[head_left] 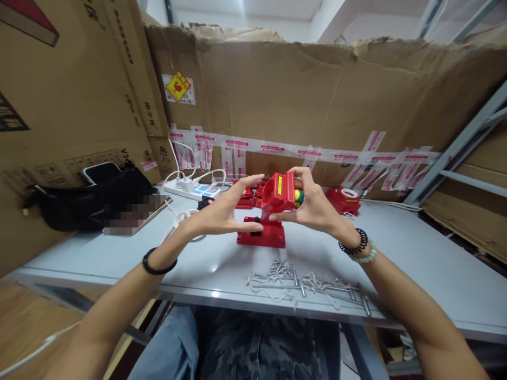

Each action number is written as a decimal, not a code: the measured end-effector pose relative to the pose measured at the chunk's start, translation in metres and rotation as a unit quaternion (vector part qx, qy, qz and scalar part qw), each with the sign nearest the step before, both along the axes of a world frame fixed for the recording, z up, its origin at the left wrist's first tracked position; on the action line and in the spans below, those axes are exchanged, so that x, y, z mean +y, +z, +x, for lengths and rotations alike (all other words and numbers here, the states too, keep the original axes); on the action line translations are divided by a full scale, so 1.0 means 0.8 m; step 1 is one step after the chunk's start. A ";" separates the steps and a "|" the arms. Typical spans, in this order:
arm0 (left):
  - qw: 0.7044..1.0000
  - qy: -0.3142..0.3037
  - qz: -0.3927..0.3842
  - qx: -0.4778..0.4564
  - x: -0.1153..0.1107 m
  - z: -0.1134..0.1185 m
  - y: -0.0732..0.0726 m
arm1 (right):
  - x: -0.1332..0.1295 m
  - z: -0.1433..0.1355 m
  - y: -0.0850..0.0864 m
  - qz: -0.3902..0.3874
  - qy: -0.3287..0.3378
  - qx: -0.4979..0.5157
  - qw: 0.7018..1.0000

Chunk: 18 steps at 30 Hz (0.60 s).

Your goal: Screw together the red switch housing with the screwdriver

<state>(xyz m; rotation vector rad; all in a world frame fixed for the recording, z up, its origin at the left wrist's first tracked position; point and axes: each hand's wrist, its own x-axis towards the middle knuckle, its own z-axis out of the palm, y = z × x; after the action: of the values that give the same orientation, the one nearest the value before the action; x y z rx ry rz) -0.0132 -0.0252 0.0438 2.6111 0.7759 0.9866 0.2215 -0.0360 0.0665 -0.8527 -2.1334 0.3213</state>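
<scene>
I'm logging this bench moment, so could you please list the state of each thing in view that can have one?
Red device: held up off the table, tilted, in the right hand.
Left hand: open, fingers spread, beside the device.
Red base: flat on the table, under the device.
Metal pins: loose heap near the table's front edge.
Power strip: plugs inserted.
Black bag: lying by the cardboard wall.

Head view: looking forward and slightly down from the person's head, close over the near edge of the table (pixel 415 248)
Facing: pointing toward the cardboard wall (pixel 317 95) behind the table
Reach: taking in both forearms
</scene>
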 end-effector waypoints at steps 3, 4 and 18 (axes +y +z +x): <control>0.996 -0.064 -0.011 -0.058 0.008 0.027 0.001 | 0.000 -0.004 -0.002 -0.020 0.008 0.028 0.999; 0.995 -0.067 -0.014 -0.070 0.012 0.029 0.000 | 0.000 -0.004 -0.003 -0.023 0.003 0.025 0.999; 0.984 -0.048 -0.091 0.144 0.038 0.009 -0.031 | 0.025 0.020 -0.016 -0.090 0.009 -0.198 0.976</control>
<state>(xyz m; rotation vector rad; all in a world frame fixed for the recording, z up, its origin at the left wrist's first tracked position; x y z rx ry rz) -0.0063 0.0055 0.0191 2.6308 0.7546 0.4900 0.2378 -0.0156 0.0535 -1.0730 -2.5106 0.3834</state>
